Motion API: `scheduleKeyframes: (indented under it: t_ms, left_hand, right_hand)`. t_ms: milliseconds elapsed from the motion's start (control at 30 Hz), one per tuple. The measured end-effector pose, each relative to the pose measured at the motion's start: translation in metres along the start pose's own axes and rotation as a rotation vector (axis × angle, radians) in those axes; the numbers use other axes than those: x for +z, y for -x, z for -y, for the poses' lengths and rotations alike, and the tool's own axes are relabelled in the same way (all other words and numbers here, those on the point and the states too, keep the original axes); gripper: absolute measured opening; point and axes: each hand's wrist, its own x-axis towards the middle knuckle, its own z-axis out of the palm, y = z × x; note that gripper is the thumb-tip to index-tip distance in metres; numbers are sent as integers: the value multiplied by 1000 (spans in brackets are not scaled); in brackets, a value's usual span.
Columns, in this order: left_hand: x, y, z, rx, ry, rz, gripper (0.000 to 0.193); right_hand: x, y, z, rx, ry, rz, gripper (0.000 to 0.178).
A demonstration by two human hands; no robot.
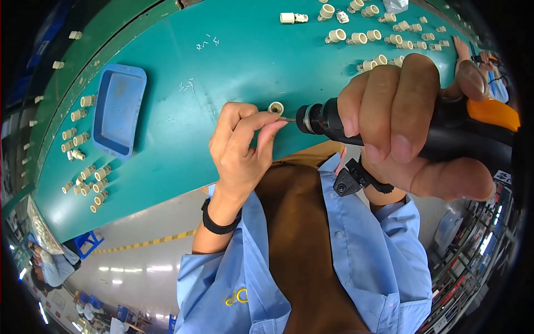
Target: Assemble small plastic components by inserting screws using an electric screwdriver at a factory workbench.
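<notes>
At a green surface (172, 133), a person in a light-blue shirt (364, 245) gripped a black-and-orange power screwdriver (450, 127) in the right hand (397, 119), its fingers wrapped around the body and the tool's nose pointed left. The fingers of the left hand (236, 147) were drawn narrow, thumb and forefinger pinching the tip of the metal bit (288, 119); whether a screw sat between them could not be told. Just beyond those fingertips stood a cream socket (276, 108), its round mouth facing up. Two scatterings of small screw-like pieces (187, 85) lay farther off, to the right of a blue tray (119, 111). More cream fittings (101, 173) were spread along the tray's left side and below it. Other pale fittings (359, 38) stood in loose rows at the upper right, near a co-worker's arm (461, 50). A black wristband (219, 224) circled the person's left wrist.
</notes>
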Motion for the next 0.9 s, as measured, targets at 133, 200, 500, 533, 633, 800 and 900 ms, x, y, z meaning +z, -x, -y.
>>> scheduleKeyframes:
  t_ms: [133,200,500,533,633,800,900]
  left_hand:
    - [-3,-2,-2,19,10,33,26]
    - [-3,-6,-5,33,15,44,27]
    - [17,1,6,-179,-29,119,28]
    - [18,3,5,-206,-3,112,27]
    - [20,5,7,-204,8,101,26]
    - [23,9,12,-150,-11,86,25]
    - [22,10,13,-139,-18,67,24]
  right_hand:
    - [7,4,2,12,0,-40,78]
    - [12,6,4,15,9,-46,75]
    - [9,4,-12,38,57,-72,66]
    - [9,4,-16,42,62,-74,65]
    - [6,5,-19,53,77,-83,62]
    - [8,5,-27,63,101,-93,57]
    - [7,6,-32,67,108,-95,54]
